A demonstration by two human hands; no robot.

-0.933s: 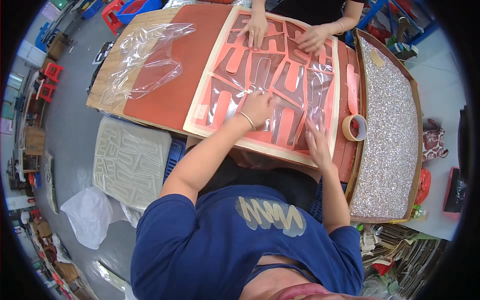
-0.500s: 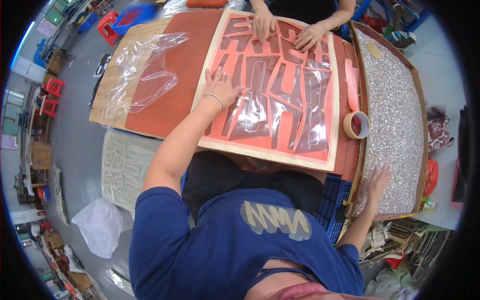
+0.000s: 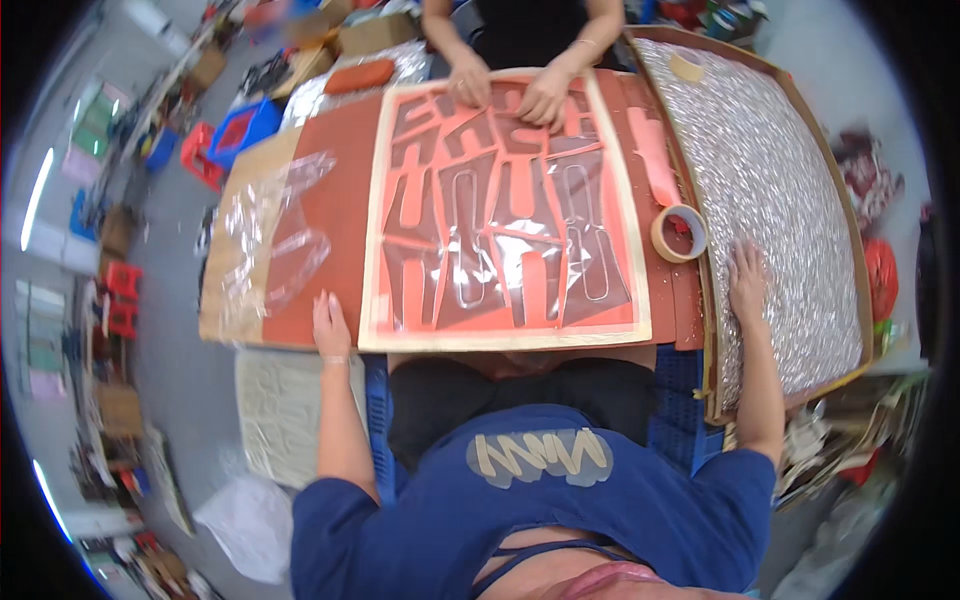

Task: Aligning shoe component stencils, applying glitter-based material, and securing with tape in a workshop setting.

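My left hand (image 3: 330, 322) lies with its fingers stretched out on the red-brown board (image 3: 335, 190), just left of a pale-framed panel (image 3: 500, 343). That panel holds a coral sheet (image 3: 372, 300) with several dark, shaped cut-outs, and shiny clear film covers part of it. Over on the right, my right hand (image 3: 746, 282) rests, fingers apart, on a glittering silver mass (image 3: 790, 200) in a shallow cardboard box (image 3: 712, 350). Neither hand holds anything. Across the table, another person's hands (image 3: 545, 98) work at the panel's far end.
A roll of tan tape (image 3: 678, 234) stands between panel and box, below a pink strip (image 3: 652, 155). Crumpled clear film (image 3: 300, 240) covers the board's left side. Blue crates (image 3: 685, 400) stand beneath the table. A white plastic bag (image 3: 245, 525) lies on the floor at lower left.
My left hand has come off the panel, back and left onto the board. My right hand has slid farther up the silver mass. The view has shifted, and the panel now appears straighter.
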